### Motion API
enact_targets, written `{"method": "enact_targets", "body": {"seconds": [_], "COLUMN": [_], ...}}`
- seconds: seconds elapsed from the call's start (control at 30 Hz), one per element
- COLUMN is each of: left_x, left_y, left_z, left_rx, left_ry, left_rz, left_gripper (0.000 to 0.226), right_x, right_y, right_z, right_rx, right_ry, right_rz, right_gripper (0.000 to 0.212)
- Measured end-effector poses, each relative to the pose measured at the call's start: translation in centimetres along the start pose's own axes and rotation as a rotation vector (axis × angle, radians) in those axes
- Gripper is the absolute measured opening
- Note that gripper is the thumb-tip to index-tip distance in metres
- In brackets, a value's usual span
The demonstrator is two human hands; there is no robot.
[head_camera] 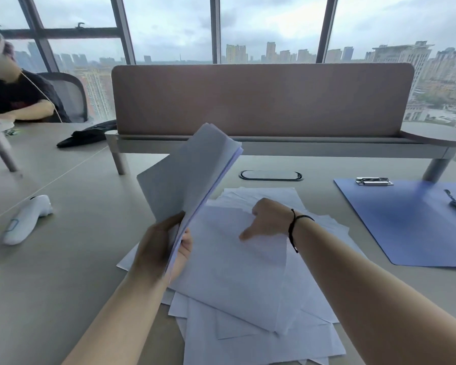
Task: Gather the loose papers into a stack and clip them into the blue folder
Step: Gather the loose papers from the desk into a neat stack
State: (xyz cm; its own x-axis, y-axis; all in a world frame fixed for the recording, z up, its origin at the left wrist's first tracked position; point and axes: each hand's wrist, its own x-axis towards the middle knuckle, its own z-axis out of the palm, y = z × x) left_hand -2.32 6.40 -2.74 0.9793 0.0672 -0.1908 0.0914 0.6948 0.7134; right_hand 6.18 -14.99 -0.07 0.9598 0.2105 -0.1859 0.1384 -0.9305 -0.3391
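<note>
My left hand [163, 246] grips a bundle of white sheets [187, 172] by its lower edge and holds it tilted up above the desk. Loose white papers [248, 299] lie spread and overlapping on the desk in front of me. My right hand [267, 219] pinches the top sheet of that pile, and the sheet's near part lifts off the others. The blue folder [406, 222] lies open at the right, apart from both hands. Its metal clips [373, 181] sit at the top edge and the right side.
A white handheld device [27, 219] lies on the desk at the left. A pink divider panel [261, 98] stands across the back, with an oval cable port [271, 175] before it. A black item [90, 135] and a seated person [16, 101] are at far left.
</note>
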Motion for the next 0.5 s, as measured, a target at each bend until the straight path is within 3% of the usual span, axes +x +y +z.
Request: {"method": "enact_targets", "body": {"seconds": [0.03, 0.1, 0.2, 0.3, 0.37, 0.5], "left_x": [0.1, -0.1, -0.8, -0.9, -1.1, -1.3], "left_y": [0.0, 0.0, -0.4, -0.9, -1.2, -1.9], "left_z": [0.1, 0.8, 1.6, 2.2, 2.4, 2.6], "left_rx": [0.063, 0.216, 0.318, 0.391, 0.424, 0.477], "left_ry": [0.047, 0.114, 0.115, 0.139, 0.117, 0.092], "left_rz": [0.028, 0.138, 0.227, 0.273, 0.279, 0.285], "left_gripper": [0.020, 0.015, 0.018, 0.017, 0.019, 0.025], "right_x": [-0.2, -1.4, -5.7, -9.5, -10.4, -10.4], "right_y": [0.3, 1.4, 3.2, 5.8, 7.0, 7.6], "right_z": [0.1, 0.0, -0.2, 0.4, 1.0, 1.1], "right_rx": [0.044, 0.260, 0.880, 1.325, 1.432, 1.570], "right_ry": [0.025, 0.098, 0.160, 0.007, -0.080, -0.091], "right_rz": [-0.031, -0.065, -0.028, -0.044, -0.063, -0.054], "right_gripper": [0.046, 0.036, 0.011, 0.037, 0.044, 0.046]}}
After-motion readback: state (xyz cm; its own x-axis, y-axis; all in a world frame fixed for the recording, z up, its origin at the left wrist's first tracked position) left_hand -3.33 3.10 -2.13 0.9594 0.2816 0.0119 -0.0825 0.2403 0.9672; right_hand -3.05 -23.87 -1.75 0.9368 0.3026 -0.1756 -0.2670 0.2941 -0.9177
